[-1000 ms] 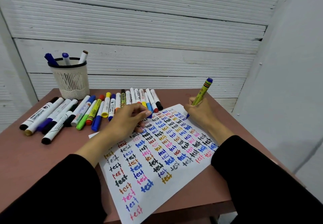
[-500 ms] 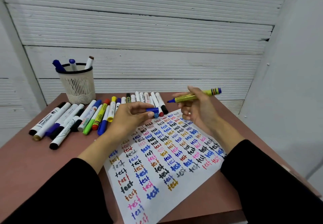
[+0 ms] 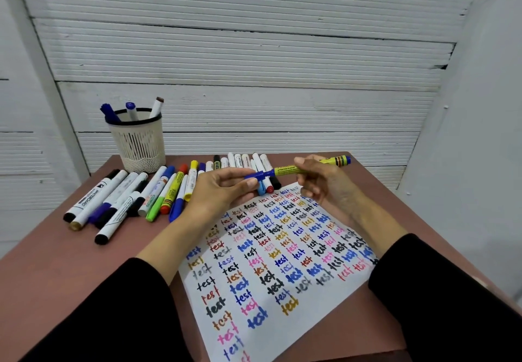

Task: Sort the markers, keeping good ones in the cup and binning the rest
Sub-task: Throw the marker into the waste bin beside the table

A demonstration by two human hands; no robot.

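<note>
1. on the reddish-brown table [image 3: 56,271] we see a white sheet of paper [image 3: 316,316] lying at an angle, covered with rows of the word "test" in black, blue, red, pink and ochre.
2. both our arms in black sleeves reach over that paper, and both hands are raised above its far end.
3. at the back left corner stands the mesh cup [image 3: 138,142], upright, with three markers standing in it.
4. between the cup and our hands a row of loose markers [image 3: 132,198] lies side by side on the table, large white ones at the left, thinner coloured ones toward the middle.
5. our right hand [image 3: 324,183] curls its fingers round the yellow marker [image 3: 288,170], holding it roughly level in the air, striped end pointing right.
6. our left hand [image 3: 220,192] pinches the blue cap [image 3: 257,176] between thumb and fingers; the cap sits at the marker's left end, and we cannot tell whether it is fully seated.
</note>
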